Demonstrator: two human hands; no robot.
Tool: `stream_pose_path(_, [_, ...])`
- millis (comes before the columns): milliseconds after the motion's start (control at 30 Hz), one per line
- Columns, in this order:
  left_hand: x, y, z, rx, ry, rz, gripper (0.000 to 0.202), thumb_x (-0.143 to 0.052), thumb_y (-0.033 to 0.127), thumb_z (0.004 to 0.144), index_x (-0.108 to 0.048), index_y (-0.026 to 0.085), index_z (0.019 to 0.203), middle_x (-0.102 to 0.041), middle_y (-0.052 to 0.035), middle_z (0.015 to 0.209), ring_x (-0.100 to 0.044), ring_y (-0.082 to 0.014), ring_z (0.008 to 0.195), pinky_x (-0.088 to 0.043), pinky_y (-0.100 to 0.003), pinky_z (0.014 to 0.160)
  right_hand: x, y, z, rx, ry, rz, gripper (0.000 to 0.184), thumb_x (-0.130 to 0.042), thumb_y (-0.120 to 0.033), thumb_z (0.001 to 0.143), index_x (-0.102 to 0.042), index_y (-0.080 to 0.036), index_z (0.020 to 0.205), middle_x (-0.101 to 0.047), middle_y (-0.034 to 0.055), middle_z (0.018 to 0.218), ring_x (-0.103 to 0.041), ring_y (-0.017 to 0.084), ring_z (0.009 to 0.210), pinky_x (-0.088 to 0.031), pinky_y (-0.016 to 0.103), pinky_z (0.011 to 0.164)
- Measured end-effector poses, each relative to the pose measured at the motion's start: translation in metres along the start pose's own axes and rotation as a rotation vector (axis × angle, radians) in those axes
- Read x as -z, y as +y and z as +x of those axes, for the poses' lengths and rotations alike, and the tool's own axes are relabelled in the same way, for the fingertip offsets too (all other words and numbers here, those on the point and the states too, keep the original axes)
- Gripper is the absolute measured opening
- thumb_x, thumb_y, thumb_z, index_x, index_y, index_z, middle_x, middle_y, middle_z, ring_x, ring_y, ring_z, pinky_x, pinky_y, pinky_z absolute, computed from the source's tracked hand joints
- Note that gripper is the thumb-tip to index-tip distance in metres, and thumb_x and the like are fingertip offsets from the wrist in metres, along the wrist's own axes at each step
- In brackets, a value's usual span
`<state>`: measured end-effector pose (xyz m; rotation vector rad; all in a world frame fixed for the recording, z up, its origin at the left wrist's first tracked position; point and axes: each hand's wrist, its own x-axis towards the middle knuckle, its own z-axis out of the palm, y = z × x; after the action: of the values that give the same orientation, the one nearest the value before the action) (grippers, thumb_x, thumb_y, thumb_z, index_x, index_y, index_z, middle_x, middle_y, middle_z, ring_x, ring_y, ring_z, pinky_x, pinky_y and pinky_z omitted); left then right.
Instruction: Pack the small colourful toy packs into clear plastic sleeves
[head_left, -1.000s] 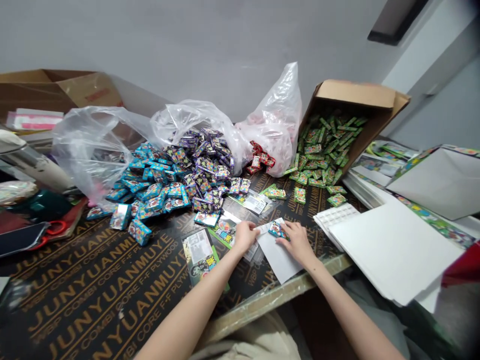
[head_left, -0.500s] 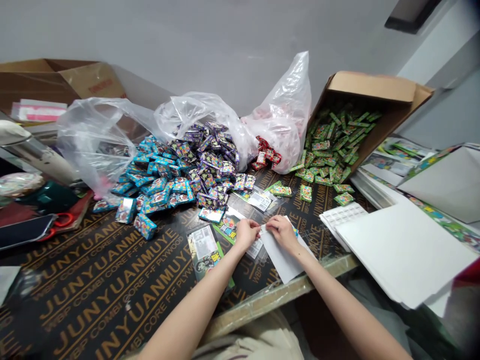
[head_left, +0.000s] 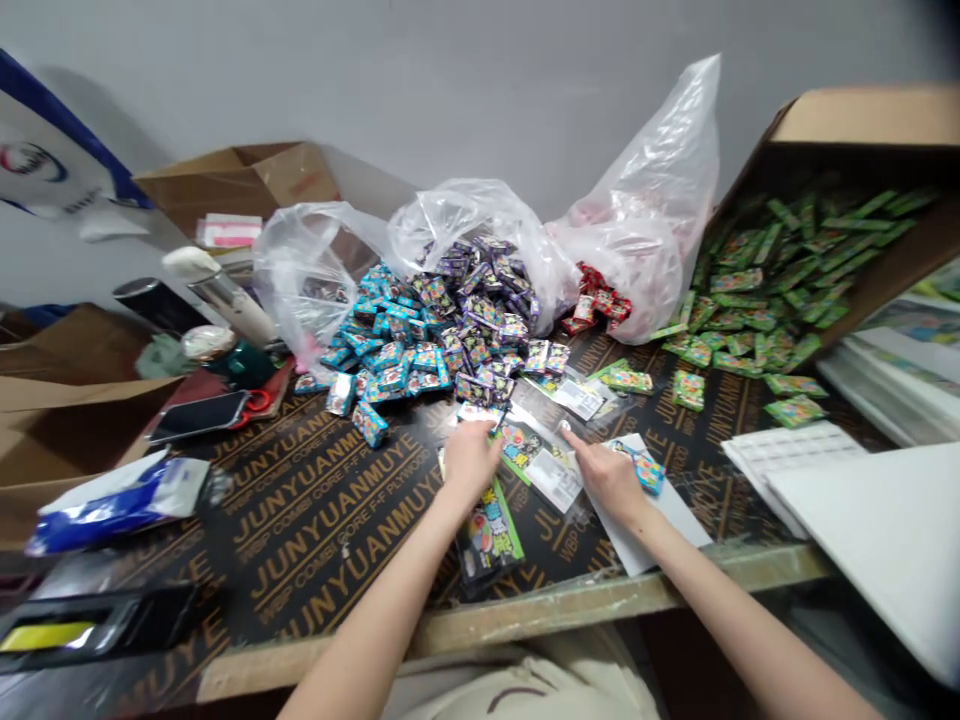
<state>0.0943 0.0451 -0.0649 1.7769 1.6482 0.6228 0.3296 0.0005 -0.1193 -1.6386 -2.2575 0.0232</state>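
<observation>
My left hand (head_left: 471, 460) is closed at the upper left edge of a clear printed bag (head_left: 553, 478); its fingertips are partly hidden, beside a blue packet (head_left: 480, 412). My right hand (head_left: 609, 478) hovers over the bag's right side, its index finger stretched forward. A small white sticker-like piece (head_left: 565, 427) shows at that fingertip. Under the right hand lies a white sheet (head_left: 660, 515) with a blue colourful packet (head_left: 646, 470) on it. Another printed bag (head_left: 491, 530), dark and green, lies below my left hand. A further clear bag with a white label (head_left: 579, 397) lies beyond.
Blue packets (head_left: 390, 365), purple packets (head_left: 480, 310) and red packets (head_left: 600, 300) spill from clear plastic bags. Green packets (head_left: 750, 300) spill from a tilted carton (head_left: 870, 115). White sheets (head_left: 892, 500) lie right; a phone (head_left: 199, 417) and red-handled scissors (head_left: 256, 402) lie left. The table edge (head_left: 622, 605) is in front.
My hands, together over the white sheet before, have separated: the left to the bag's upper left edge, the right with the white piece at its fingertip. The view has turned left.
</observation>
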Motion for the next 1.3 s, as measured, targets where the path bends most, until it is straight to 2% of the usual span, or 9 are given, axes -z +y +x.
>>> stream_pose_path(100, [0.037, -0.036, -0.002, 0.063, 0.075, 0.147, 0.036, -0.07, 0.03, 0.062, -0.064, 0.017, 0.095, -0.062, -0.0123, 0.103, -0.048, -0.0307, 0.105, -0.035, -0.041, 0.089, 0.001, -0.004, -0.001, -0.05, 0.03, 0.005, 0.05, -0.034, -0.011, 0.084, -0.037, -0.021, 0.133, -0.061, 0.0073, 0.08, -0.058, 0.019, 0.07, -0.044, 0.028, 0.064])
stream_pose_path(233, [0.038, -0.054, -0.002, 0.045, 0.007, 0.064, 0.033, -0.076, 0.027, 0.052, -0.064, 0.017, 0.082, -0.064, -0.0046, 0.082, -0.057, -0.023, 0.083, -0.041, -0.033, 0.077, 0.011, -0.007, 0.003, -0.194, 0.124, 0.174, 0.057, -0.033, -0.012, 0.083, -0.024, -0.022, 0.138, -0.058, 0.0087, 0.094, -0.058, 0.02, 0.076, -0.046, 0.032, 0.069])
stream_pose_path(333, [0.032, -0.045, -0.003, 0.003, -0.031, -0.078, 0.025, -0.07, 0.025, 0.06, -0.063, 0.015, 0.081, -0.065, -0.0028, 0.077, -0.058, -0.0179, 0.074, -0.043, -0.029, 0.069, 0.028, -0.016, 0.013, -0.243, 0.216, 0.278, 0.06, -0.037, -0.016, 0.084, -0.017, -0.022, 0.14, -0.054, 0.0111, 0.102, -0.056, 0.022, 0.087, -0.046, 0.038, 0.077])
stream_pose_path(433, [0.04, -0.025, -0.006, -0.041, -0.072, -0.215, 0.019, -0.058, 0.028, 0.071, -0.063, 0.012, 0.078, -0.064, -0.0035, 0.074, -0.057, -0.0138, 0.066, -0.043, -0.024, 0.062, 0.046, -0.039, 0.029, -0.214, 0.318, 0.477, 0.067, -0.049, -0.025, 0.082, -0.015, -0.026, 0.14, -0.05, 0.0113, 0.115, -0.051, 0.024, 0.102, -0.043, 0.041, 0.085])
stream_pose_path(600, [0.068, 0.008, -0.016, -0.012, -0.168, -0.463, 0.022, -0.064, 0.032, 0.065, -0.062, 0.011, 0.071, -0.059, 0.0003, 0.059, -0.048, -0.0084, 0.051, -0.033, -0.019, 0.046, 0.056, -0.094, 0.056, -0.228, 0.211, 1.097, 0.079, -0.062, -0.03, 0.074, -0.016, -0.033, 0.138, -0.055, 0.0049, 0.104, -0.059, 0.015, 0.078, -0.05, 0.033, 0.073])
stream_pose_path(733, [0.078, 0.021, -0.027, -0.043, -0.184, -0.584, 0.024, -0.072, 0.032, 0.057, -0.063, 0.011, 0.063, -0.058, 0.0012, 0.054, -0.047, -0.0077, 0.049, -0.035, -0.02, 0.05, 0.058, -0.115, 0.06, -0.199, 0.174, 1.323, 0.078, -0.065, -0.023, 0.071, -0.023, -0.034, 0.136, -0.056, -0.0013, 0.084, -0.058, 0.012, 0.07, -0.05, 0.031, 0.073])
stream_pose_path(1000, [0.075, 0.018, -0.045, -0.232, -0.066, -0.345, 0.017, -0.069, 0.028, 0.064, -0.066, 0.012, 0.07, -0.067, -0.0044, 0.07, -0.058, -0.0149, 0.065, -0.043, -0.024, 0.061, 0.069, -0.115, 0.06, -0.175, 0.199, 1.307, 0.082, -0.066, -0.019, 0.07, -0.022, -0.037, 0.136, -0.051, -0.0023, 0.086, -0.057, 0.01, 0.065, -0.051, 0.029, 0.07])
stream_pose_path(1133, [0.075, 0.016, -0.047, -0.264, -0.061, -0.303, 0.011, -0.065, 0.024, 0.069, -0.066, 0.012, 0.069, -0.067, -0.0049, 0.068, -0.058, -0.0152, 0.062, -0.044, -0.024, 0.059, 0.071, -0.116, 0.063, -0.14, 0.178, 1.25, 0.083, -0.065, -0.019, 0.07, -0.019, -0.036, 0.137, -0.05, -0.0027, 0.087, -0.057, 0.008, 0.06, -0.051, 0.027, 0.067])
stream_pose_path(1300, [0.074, 0.017, -0.055, -0.361, -0.024, -0.231, 0.012, -0.061, 0.02, 0.073, -0.068, 0.017, 0.083, -0.068, -0.0056, 0.08, -0.061, -0.018, 0.075, -0.047, -0.028, 0.07, 0.061, -0.12, 0.038, -0.025, 0.294, 0.942, 0.06, -0.052, -0.02, 0.081, -0.028, -0.033, 0.134, -0.057, 0.0013, 0.089, -0.06, 0.016, 0.079, -0.048, 0.036, 0.083])
